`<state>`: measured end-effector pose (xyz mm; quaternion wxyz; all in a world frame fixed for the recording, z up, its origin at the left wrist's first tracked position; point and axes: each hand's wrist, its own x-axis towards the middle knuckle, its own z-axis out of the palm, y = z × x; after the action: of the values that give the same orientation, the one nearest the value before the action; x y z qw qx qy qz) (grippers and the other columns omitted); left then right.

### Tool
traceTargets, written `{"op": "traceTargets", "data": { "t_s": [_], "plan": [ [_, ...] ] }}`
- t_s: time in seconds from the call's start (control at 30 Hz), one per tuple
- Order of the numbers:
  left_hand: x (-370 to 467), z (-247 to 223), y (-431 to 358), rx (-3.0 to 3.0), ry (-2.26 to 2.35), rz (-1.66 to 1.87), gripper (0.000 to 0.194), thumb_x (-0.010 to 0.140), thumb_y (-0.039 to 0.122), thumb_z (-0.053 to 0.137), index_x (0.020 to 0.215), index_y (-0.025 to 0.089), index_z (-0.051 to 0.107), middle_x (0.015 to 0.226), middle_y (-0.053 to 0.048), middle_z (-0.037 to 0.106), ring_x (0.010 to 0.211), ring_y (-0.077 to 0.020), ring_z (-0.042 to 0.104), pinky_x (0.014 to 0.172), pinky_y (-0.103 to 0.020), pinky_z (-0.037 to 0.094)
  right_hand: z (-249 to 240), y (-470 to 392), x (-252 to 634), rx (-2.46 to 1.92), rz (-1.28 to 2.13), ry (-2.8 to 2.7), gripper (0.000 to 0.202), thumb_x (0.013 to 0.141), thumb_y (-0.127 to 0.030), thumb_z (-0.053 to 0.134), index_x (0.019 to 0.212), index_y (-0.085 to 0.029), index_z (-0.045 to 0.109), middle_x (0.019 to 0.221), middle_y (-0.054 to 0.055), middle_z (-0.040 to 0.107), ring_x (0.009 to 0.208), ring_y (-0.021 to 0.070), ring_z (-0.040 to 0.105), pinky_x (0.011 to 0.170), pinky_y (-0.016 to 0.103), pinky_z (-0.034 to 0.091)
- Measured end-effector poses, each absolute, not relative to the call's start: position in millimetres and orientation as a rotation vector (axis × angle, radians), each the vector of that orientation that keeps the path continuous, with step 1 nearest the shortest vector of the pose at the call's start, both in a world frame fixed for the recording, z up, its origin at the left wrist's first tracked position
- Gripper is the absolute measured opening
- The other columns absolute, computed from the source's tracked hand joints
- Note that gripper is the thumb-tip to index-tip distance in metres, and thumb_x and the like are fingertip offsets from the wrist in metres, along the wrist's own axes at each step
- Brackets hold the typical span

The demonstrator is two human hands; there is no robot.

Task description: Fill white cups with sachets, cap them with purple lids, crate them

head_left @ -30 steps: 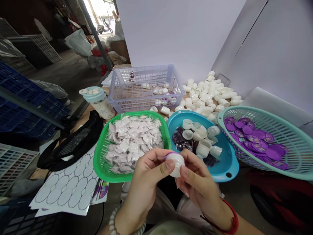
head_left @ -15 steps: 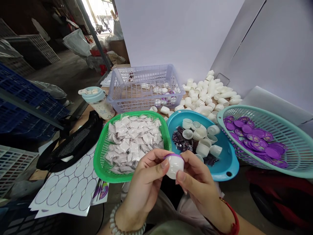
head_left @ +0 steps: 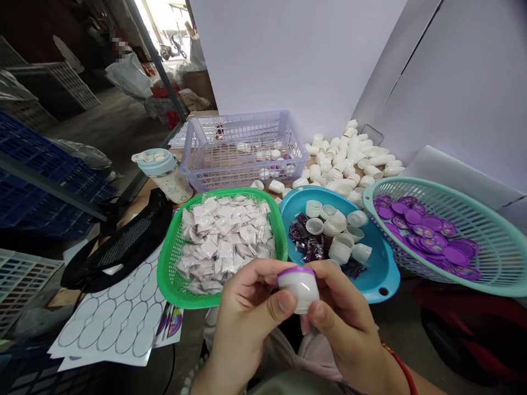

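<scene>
Both hands are pinched onto one small white cup with a purple lid on top, held right in front at 6 o'clock, just below the baskets. Left hand has its thumb on the cup's side wall and fingers curled round the back; right hand mirrors it, thumb low on the wall. So both grips are narrow, closed on the cup, nothing loose.

Looks to me like the lid is being pressed or seated on. To do that well, I'd keep the thumbs on the wall rather than the rim, keep the cup level, and push evenly round the edge so the lid doesn't go on crooked. Can't tell from here if it's fully snapped down at the back.

Around it: green basket of white sachets at 10 o'clock, blue bowl with open cups and dark packets at 1 o'clock, teal basket of purple lids at 2 o'clock, and a lilac crate at 12 on the table.
</scene>
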<state>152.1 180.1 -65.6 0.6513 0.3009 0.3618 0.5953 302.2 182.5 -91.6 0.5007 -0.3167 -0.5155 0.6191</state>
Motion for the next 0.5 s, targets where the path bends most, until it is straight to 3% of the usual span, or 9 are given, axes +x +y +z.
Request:
{"op": "traceTargets", "data": {
  "t_s": [0.1,0.17,0.23,0.3,0.33,0.4,0.5],
  "plan": [
    [152.9,-66.2,181.1,0.805,0.888,1.408,0.019,0.078,0.038,0.095,0.093,0.029,0.087,0.075,0.002,0.077,0.065,-0.0085,0.069,0.063,-0.013,0.056,-93.0,188.1,302.0,-0.757,1.537,-1.247,0.029,0.102,-0.053,0.067,0.109,-0.025,0.071,0.080,0.000,0.063,0.064,0.0109,0.053,0.056,0.021,0.047],
    [145.7,-65.8,182.6,0.978,1.025,1.397,0.025,0.079,0.044,0.092,0.100,0.032,0.086,0.084,0.001,0.081,0.074,-0.0121,0.074,0.069,-0.016,0.060,-91.8,193.8,305.8,-0.776,1.522,-1.303,0.029,0.103,-0.052,0.067,0.115,-0.026,0.071,0.086,0.002,0.067,0.069,0.0123,0.059,0.062,0.022,0.053],
    [131.2,-65.7,184.1,1.244,1.237,1.335,0.046,0.082,0.049,0.089,0.125,0.038,0.079,0.121,-0.002,0.081,0.111,-0.0213,0.076,0.094,-0.028,0.062,-86.8,202.5,312.4,-0.836,1.442,-1.398,0.026,0.103,-0.046,0.069,0.122,-0.028,0.070,0.098,0.003,0.072,0.081,0.0151,0.067,0.073,0.024,0.058],
    [112.8,-65.7,185.3,1.502,1.476,1.193,0.068,0.085,0.052,0.084,0.149,0.043,0.062,0.160,-0.002,0.059,0.149,-0.0303,0.054,0.120,-0.047,0.048,-75.8,217.4,318.7,-0.889,1.306,-1.494,0.028,0.101,-0.042,0.072,0.126,-0.031,0.068,0.111,0.004,0.074,0.093,0.0178,0.071,0.081,0.027,0.060],
    [104.0,-65.5,185.7,1.590,1.575,1.092,0.071,0.088,0.053,0.081,0.153,0.044,0.056,0.169,-0.002,0.049,0.156,-0.0330,0.044,0.125,-0.055,0.042,-67.8,228.5,320.5,-0.903,1.239,-1.539,0.030,0.099,-0.042,0.074,0.126,-0.031,0.067,0.113,0.005,0.074,0.095,0.0186,0.072,0.081,0.028,0.060],
    [90.4,-64.2,186.0,1.672,1.698,0.874,0.059,0.093,0.053,0.072,0.150,0.041,0.060,0.168,-0.003,0.050,0.156,-0.0356,0.044,0.125,-0.063,0.039,-47.2,260.1,318.8,-0.943,1.118,-1.623,0.031,0.097,-0.045,0.076,0.122,-0.029,0.067,0.111,0.005,0.074,0.089,0.0191,0.072,0.074,0.029,0.060],
    [83.5,-60.9,184.7,1.723,1.710,0.706,0.043,0.099,0.050,0.060,0.139,0.036,0.069,0.149,-0.005,0.068,0.141,-0.0339,0.061,0.117,-0.061,0.049,-14.9,329.7,304.2,-1.121,0.864,-1.765,0.035,0.095,-0.044,0.075,0.123,-0.024,0.067,0.106,0.006,0.074,0.079,0.0199,0.072,0.066,0.031,0.058]
  ]
}}
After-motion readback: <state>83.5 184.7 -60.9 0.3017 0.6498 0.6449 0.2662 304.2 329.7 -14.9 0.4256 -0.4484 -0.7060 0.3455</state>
